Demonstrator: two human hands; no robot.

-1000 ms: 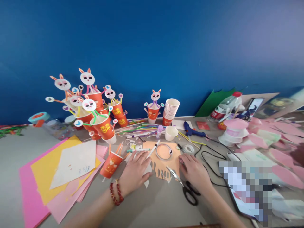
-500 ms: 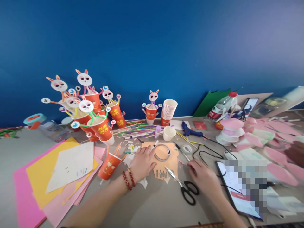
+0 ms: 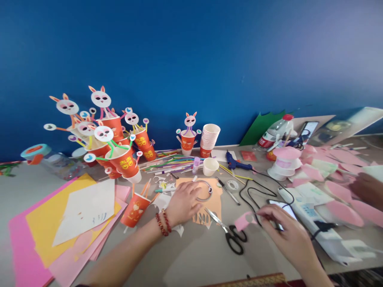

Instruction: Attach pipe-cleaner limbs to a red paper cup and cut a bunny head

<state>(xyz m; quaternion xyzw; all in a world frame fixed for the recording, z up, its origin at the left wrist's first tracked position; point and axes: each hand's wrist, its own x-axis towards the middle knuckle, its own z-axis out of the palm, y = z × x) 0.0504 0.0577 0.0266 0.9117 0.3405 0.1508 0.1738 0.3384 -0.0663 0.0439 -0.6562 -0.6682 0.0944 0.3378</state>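
My left hand (image 3: 184, 202) lies palm down, fingers spread, on the orange paper (image 3: 216, 201) with leaf-shaped cutouts. Its fingertips reach the edge of a grey ring (image 3: 210, 190); a white marker is mostly hidden beneath them. Between thumb and fingers my right hand (image 3: 284, 235) pinches a pink paper scrap (image 3: 244, 221) with a round hole, held above the table. Black-handled scissors (image 3: 229, 233) lie between my hands, blades over the orange paper. A pen (image 3: 230, 193) and a tape roll (image 3: 232, 185) lie beyond them.
Rabbit-decorated red cups (image 3: 125, 163) stand at left, with coloured paper sheets (image 3: 38, 231) in front. Stacked cups (image 3: 210, 137) and a blue glue gun (image 3: 236, 162) are at the back. Cables, a phone (image 3: 284, 209) and a power strip (image 3: 314, 223) lie right. Another person's hand (image 3: 366, 189) is at far right.
My right hand has moved right, away from the orange paper, and now lifts the pink scrap. My left hand has slid right over the orange paper and the marker.
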